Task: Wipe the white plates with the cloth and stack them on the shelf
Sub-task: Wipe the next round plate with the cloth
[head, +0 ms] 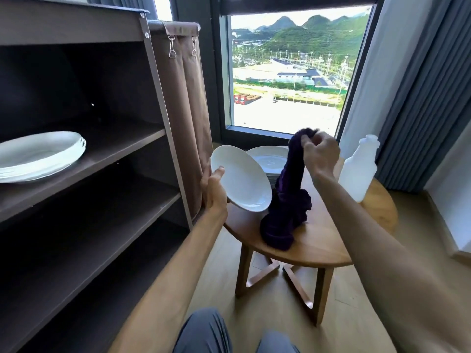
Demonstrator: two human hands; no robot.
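- Plates already on the shelf [84,174]: a small stack of white plates [38,156] sits near the left end of the middle board. How many are in it I cannot count; the rims blur together. This part of the job looks done.
- Plate in hand: the left hand [214,189] grips one white plate [240,178] by its lower left rim, thumb on the face, and holds it tilted over the left edge of the round table [331,240], between the table and the shelf. Whether this one is wiped yet I cannot tell.
- Cloth: the right hand [319,155] pinches the top of the dark purple cloth [288,200] with curled fingers and holds it up, so that it hangs in a long twist; its lower end lies bunched on the table near the front edge. The cloth hangs just beside the held plate, and I cannot say that they touch.
- Plates left: another pile of white plates [270,160] waits at the back edge of the table, behind the cloth and the held plate. It shows several rims, so a good share of the wiping and stacking remains.
- Other: a white plastic bottle [359,169] stands at the right edge of the table, untouched.
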